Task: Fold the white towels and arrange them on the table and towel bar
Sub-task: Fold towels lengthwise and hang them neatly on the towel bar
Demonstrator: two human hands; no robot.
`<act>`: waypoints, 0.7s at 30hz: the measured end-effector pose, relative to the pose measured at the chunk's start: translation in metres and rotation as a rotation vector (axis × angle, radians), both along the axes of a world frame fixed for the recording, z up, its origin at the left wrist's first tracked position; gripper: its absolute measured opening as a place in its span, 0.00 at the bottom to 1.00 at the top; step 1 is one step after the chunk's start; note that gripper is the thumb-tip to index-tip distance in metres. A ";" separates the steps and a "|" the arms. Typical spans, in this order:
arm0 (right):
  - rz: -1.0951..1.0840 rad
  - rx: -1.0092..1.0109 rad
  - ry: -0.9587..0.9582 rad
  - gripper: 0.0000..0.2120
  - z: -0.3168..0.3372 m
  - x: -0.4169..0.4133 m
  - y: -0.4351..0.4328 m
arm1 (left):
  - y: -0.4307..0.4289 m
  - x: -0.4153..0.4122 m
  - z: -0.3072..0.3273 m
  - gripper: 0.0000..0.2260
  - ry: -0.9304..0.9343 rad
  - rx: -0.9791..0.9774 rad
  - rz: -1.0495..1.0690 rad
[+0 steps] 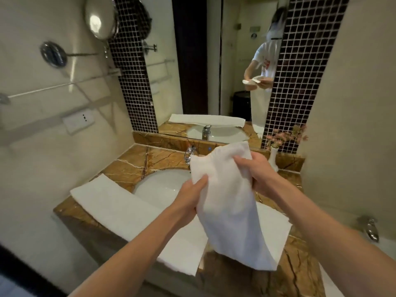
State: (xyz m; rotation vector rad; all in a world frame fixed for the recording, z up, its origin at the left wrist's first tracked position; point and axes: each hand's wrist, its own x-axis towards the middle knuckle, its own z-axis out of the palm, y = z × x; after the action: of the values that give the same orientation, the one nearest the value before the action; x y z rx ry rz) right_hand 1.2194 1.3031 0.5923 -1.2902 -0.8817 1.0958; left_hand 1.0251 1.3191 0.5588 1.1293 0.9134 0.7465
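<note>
step: folding small white towel [227, 211] | hands: left hand [189, 199] and right hand [257, 171] both gripping its upper end, rest hangs over the front of the counter [132, 161] | tip: i'd line up corners first, then crease, keep it taut

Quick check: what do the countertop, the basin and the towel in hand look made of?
Countertop: polished brown stone, likely marble, from pale veins and sheen. Basin: glossy white, probably ceramic. Held towel: soft white cloth, perhaps cotton terry; it drapes and creases.
</note>
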 end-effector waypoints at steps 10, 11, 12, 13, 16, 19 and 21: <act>0.033 0.304 -0.221 0.14 0.140 -0.047 0.000 | 0.013 -0.045 0.133 0.13 -0.091 0.410 0.365; 0.036 0.346 -0.241 0.14 0.154 -0.050 -0.001 | 0.014 -0.047 0.147 0.14 -0.106 0.433 0.391; 0.043 0.388 -0.258 0.15 0.169 -0.053 -0.002 | 0.015 -0.049 0.162 0.15 -0.123 0.455 0.405; 0.051 0.431 -0.273 0.16 0.184 -0.057 -0.003 | 0.016 -0.050 0.176 0.15 -0.140 0.474 0.412; 0.058 0.533 -0.317 0.18 0.223 -0.067 -0.002 | 0.022 -0.055 0.217 0.17 -0.165 0.518 0.443; 0.047 0.603 -0.311 0.16 0.252 -0.075 0.007 | 0.027 -0.062 0.253 0.13 -0.214 0.583 0.504; 0.043 0.642 -0.309 0.16 0.268 -0.082 0.013 | 0.031 -0.071 0.275 0.07 -0.206 0.687 0.571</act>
State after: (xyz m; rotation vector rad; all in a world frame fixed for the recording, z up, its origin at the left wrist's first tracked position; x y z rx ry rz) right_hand 1.1370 1.3165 0.8602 -0.9047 -1.3635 0.5665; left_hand 0.9540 1.3497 0.8335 1.3519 0.8267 1.7053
